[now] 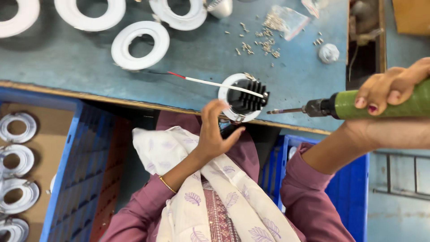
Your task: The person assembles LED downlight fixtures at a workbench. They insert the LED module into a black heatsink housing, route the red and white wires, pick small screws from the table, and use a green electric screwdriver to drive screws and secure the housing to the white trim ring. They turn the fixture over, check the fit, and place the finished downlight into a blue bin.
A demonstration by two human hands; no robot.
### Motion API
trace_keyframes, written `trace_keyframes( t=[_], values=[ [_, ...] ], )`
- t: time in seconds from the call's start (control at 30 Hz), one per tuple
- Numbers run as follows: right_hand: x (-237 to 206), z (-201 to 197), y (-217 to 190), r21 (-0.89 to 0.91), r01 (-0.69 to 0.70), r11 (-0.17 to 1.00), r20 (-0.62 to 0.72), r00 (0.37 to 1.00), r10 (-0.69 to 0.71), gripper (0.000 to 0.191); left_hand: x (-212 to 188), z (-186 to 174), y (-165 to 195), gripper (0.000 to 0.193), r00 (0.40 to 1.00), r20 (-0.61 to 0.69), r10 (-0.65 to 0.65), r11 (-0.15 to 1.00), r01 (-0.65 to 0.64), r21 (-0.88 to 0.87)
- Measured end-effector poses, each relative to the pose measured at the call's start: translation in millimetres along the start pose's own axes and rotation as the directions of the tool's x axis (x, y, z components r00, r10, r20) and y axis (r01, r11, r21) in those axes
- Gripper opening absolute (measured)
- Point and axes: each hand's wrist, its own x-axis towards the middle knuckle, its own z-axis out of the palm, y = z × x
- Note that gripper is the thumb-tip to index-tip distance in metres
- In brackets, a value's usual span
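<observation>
**Hands at the downlight, driver levelled**

The left hand (214, 130) rises from the lap with the wrist bent back, palm turned towards the bench, fingers spread and loosely curled. Its fingertips reach the near rim of the round white downlight with a black finned heat sink (244, 97), touching or just short of it; the hand is open and clasps nothing.

The downlight sits at the near edge of the blue-grey worktop (201, 58), with a red and white wire (210, 82) trailing off to the left.

The right hand (389, 87) comes in from the right, forearm level, fingers wrapped tightly over the green cylindrical electric screwdriver (358, 104). The tool lies horizontal, its bit pointing left, its tip just beside the heat sink.

Small loose metal screws (264, 42) lie scattered further back, near a white trim ring (140, 45). A blue plastic crate (74, 161) stands at lower left.
</observation>
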Motion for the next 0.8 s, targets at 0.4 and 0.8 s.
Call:
trace_keyframes(
  t=[0.4, 0.8],
  values=[
    [-30, 15, -23, -0.185, 0.023, 0.982, -0.003, 1.000, -0.023, 0.104, 34, 69, -3, 0.096, 0.988, -0.101, -0.119, 0.985, 0.130, 0.110],
    [-29, -9, -32, 0.025, -0.069, 0.997, 0.063, 0.996, 0.067, 0.107, 106, -3, 13, 0.083, 0.851, 0.524, -0.030, 0.958, 0.175, -0.228]
  ],
)
